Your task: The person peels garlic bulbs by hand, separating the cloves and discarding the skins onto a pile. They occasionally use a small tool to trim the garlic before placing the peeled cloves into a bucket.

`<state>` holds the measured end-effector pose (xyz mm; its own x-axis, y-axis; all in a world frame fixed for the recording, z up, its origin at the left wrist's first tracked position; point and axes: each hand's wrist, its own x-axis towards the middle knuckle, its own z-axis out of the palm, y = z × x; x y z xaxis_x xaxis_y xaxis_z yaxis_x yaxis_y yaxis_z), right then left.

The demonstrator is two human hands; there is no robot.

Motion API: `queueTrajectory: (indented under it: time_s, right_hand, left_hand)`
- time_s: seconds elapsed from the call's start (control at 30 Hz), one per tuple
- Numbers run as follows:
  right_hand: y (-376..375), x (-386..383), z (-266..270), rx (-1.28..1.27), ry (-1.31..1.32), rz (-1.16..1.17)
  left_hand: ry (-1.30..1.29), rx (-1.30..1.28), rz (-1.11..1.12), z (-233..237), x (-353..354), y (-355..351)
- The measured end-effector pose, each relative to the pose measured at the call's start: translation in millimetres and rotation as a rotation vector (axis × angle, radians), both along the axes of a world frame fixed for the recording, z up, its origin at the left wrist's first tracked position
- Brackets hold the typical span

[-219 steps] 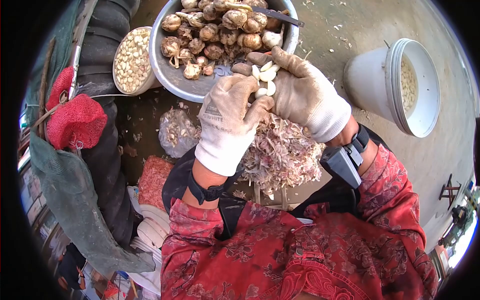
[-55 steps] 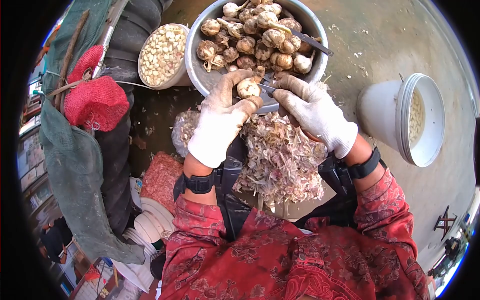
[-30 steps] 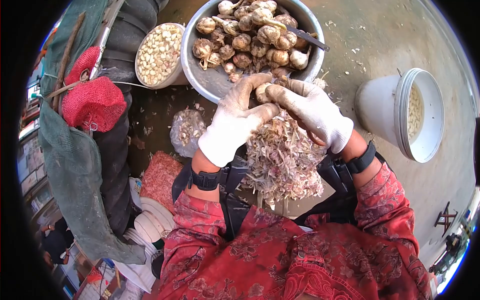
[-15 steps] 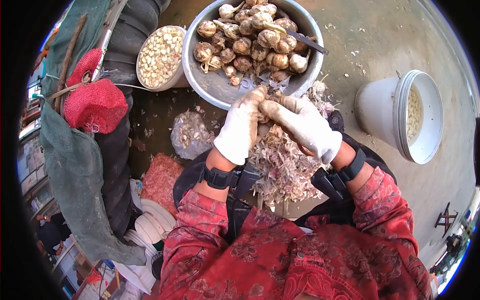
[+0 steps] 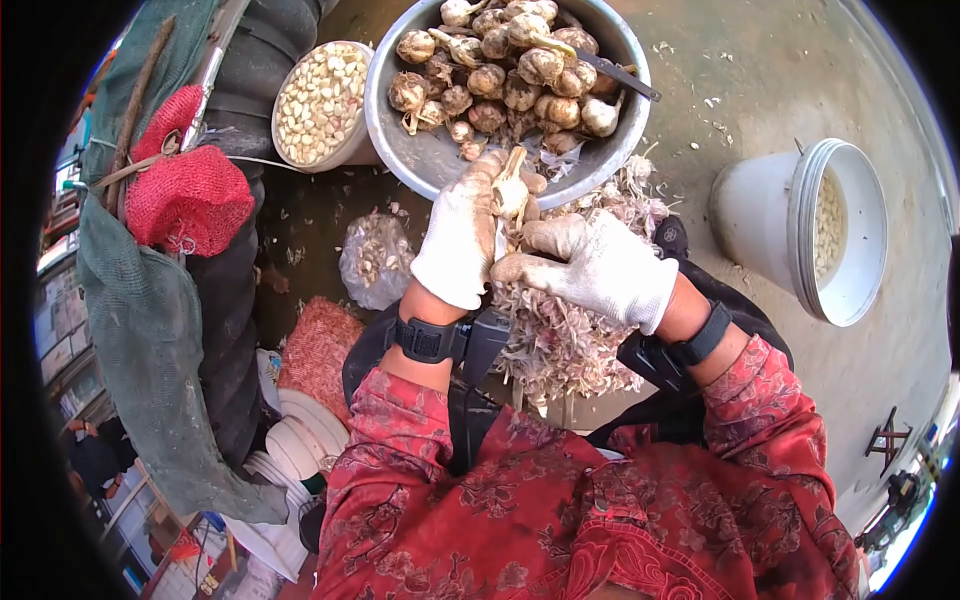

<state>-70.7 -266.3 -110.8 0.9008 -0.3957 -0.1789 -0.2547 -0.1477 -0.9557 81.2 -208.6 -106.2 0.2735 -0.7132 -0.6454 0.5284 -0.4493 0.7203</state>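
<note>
My left hand (image 5: 462,230), in a soiled white glove, is closed round a garlic bulb (image 5: 511,193) with its stem end pointing up. Close on its right, my right hand (image 5: 605,268), gloved too, has thumb and forefinger bent toward the bulb. A pale strip of garlic skin (image 5: 502,240) shows at those fingertips, partly hidden. Just beyond the hands, a metal basin (image 5: 420,165) holds several unpeeled garlic bulbs (image 5: 540,67). A knife (image 5: 622,76) lies across them near the right rim. Beneath my hands is a heap of garlic peelings (image 5: 570,345).
A white bucket of peeled cloves (image 5: 322,105) stands left of the basin. Another white bucket (image 5: 755,215) with cloves is at right. A clear plastic bag (image 5: 378,262), red mesh sacks (image 5: 195,200) and a large dark tyre (image 5: 235,300) are on the left.
My hands have come apart slightly; the right has moved down and away from the left. The garlic bulb, mostly covered before, now shows upright in my left hand.
</note>
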Motion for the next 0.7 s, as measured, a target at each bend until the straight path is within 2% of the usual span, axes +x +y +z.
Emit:
queueTrajectory:
  time_s: [0.17, 0.2, 0.27, 0.3, 0.33, 0.4, 0.43, 0.53, 0.7]
  right_hand:
    - [-6, -7, -10, -0.191, 0.004, -0.056]
    - [-12, -7, -9, -0.235, 0.020, -0.081]
    - [-29, -6, 17, -0.042, 0.298, -0.077]
    - [-36, -5, 25, -0.051, 0.360, -0.078]
    - [-35, -6, 16, -0.050, 0.361, -0.079]
    - [-28, -7, -3, 0.028, 0.025, -0.318]
    - [-28, -8, -5, -0.003, -0.005, -0.307]
    - [-26, -8, -1, -0.123, 0.026, -0.264]
    - [-25, -9, -2, -0.099, 0.065, -0.229]
  left_hand:
    - [0.030, -0.065, -0.034, -13, 9, 1]
    - [0.069, -0.058, 0.034, -14, 9, -1]
    - [0.108, -0.050, 0.101, -12, 6, -4]
    - [0.079, -0.011, 0.145, -9, 2, -7]
    - [0.050, 0.028, 0.189, -7, -1, -8]
    - [0.098, 0.032, 0.174, -6, -1, -7]
    - [0.145, 0.034, 0.161, -6, -1, -6]
    - [0.092, -0.018, 0.107, -13, -1, -3]
    - [0.139, 0.003, 0.115, -10, -5, -2]
